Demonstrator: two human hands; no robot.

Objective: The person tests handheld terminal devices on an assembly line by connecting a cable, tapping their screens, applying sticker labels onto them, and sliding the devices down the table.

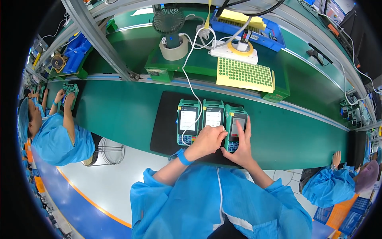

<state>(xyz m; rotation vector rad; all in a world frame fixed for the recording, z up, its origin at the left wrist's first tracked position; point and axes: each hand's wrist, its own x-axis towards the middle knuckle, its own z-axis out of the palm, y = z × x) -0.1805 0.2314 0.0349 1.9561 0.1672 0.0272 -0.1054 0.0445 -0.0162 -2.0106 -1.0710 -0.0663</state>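
Payment terminals, three green handheld ones with lit screens, lie side by side on a black mat [165, 127] at the near edge of the green conveyor belt [119, 111]. The right hand [238, 149] wraps around the right terminal [235, 127], fingers curled up its right edge and thumb near the keypad at its lower end, gripping it loosely. The left hand [209, 140] rests curled on the lower end of the middle terminal [213, 115], covering its keys; I cannot tell whether it actually grips it. A blue strap [184, 157] circles that wrist. At 9 o'clock of the middle one lies the left terminal [188, 121], untouched, with a white cable [190, 79] running over it from 12 o'clock.

Farther off, at 12 o'clock, a shelf holds a yellow sheet of green dots [245, 74], a tape roll [174, 49] with a small fan [168, 22] above it, and a blue bin [248, 26]. At 9 o'clock a co-worker [55, 135] in a blue gown handles another device; another person [338, 181] sits at 3 o'clock.
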